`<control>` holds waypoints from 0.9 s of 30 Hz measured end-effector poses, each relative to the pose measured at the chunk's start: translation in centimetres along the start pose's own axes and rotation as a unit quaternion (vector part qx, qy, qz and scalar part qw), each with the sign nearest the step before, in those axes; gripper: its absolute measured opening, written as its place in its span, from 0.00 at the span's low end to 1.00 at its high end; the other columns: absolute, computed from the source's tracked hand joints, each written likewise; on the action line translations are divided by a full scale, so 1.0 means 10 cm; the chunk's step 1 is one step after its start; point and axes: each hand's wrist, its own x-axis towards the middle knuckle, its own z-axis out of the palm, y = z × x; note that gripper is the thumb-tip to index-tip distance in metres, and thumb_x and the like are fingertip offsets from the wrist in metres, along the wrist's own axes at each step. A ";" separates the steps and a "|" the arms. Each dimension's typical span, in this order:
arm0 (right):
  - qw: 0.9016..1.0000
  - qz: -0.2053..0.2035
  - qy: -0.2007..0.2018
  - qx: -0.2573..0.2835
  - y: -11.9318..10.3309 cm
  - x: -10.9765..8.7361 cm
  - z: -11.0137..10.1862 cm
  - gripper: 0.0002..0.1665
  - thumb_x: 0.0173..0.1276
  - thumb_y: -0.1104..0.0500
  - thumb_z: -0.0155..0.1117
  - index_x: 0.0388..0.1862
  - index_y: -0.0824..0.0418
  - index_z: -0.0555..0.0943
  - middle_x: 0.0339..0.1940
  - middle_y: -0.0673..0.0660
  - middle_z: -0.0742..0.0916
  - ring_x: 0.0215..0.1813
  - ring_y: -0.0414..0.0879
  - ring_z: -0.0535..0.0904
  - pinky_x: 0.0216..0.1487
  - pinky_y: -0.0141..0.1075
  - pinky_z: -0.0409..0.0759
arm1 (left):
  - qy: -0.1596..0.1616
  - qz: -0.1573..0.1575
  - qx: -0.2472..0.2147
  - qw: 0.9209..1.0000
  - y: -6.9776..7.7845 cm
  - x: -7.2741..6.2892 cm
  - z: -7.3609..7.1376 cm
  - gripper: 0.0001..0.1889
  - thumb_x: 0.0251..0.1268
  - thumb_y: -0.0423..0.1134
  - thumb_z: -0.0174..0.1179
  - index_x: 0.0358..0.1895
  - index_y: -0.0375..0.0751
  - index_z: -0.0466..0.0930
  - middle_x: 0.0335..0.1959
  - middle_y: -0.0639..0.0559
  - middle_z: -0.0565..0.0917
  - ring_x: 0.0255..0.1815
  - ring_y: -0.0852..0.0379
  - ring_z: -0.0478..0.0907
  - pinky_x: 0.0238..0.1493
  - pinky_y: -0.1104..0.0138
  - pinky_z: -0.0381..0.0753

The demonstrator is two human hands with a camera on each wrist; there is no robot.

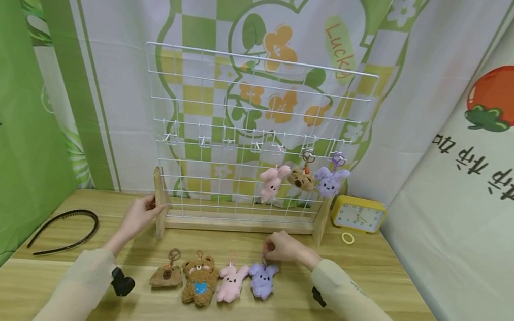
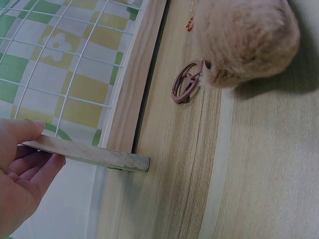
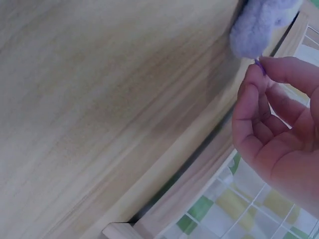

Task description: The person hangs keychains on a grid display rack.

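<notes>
My left hand (image 1: 137, 217) holds the left wooden end post (image 1: 159, 227) of a white wire grid rack (image 1: 247, 167), thumb on one side and fingers on the other in the left wrist view. With thumb and index finger, my right hand (image 1: 282, 248) pinches the purple ring (image 3: 259, 65) of a purple plush bunny keychain (image 1: 263, 282) in front of the rack. Left of that bunny are a pink plush bunny (image 1: 230, 283), a brown teddy bear (image 1: 199, 283) with a blue heart, and a brown capybara-like plush (image 1: 166, 277) with a brown ring.
On the rack's hooks hang a pink bunny (image 1: 272, 183), a brown plush (image 1: 302, 180) and a purple bunny (image 1: 329, 182); several white hooks (image 1: 204, 140) are further left. A yellow clock (image 1: 359, 214) and yellow ring (image 1: 348, 238) stand right, a black headband (image 1: 95, 225) left.
</notes>
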 end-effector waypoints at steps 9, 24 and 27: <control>0.999 0.013 -0.026 0.045 -0.04 -0.06 -0.13 0.09 0.75 0.63 0.55 0.35 0.62 0.80 0.29 0.54 0.86 0.26 0.34 0.73 0.26 0.24 0.71 | -0.002 -0.005 -0.002 1.000 -0.02 0.00 0.00 0.23 0.73 0.33 0.56 0.63 0.18 0.70 0.54 0.22 0.80 0.55 0.29 0.81 0.55 0.47 0.84; 0.974 0.094 -0.133 0.160 -0.13 -0.11 -0.22 0.10 0.74 0.59 0.48 0.41 0.64 0.75 0.42 0.61 0.86 0.46 0.53 0.84 0.51 0.48 0.84 | 0.002 0.001 0.000 1.000 0.00 -0.01 0.01 0.22 0.72 0.33 0.56 0.61 0.18 0.71 0.54 0.22 0.80 0.55 0.29 0.81 0.56 0.47 0.83; 0.962 0.095 -0.158 0.201 -0.12 -0.11 -0.21 0.12 0.73 0.60 0.47 0.43 0.67 0.74 0.45 0.64 0.85 0.50 0.56 0.83 0.58 0.53 0.82 | 0.001 0.000 0.000 1.000 0.01 -0.01 0.00 0.22 0.73 0.32 0.56 0.61 0.17 0.71 0.54 0.22 0.80 0.55 0.29 0.81 0.57 0.46 0.83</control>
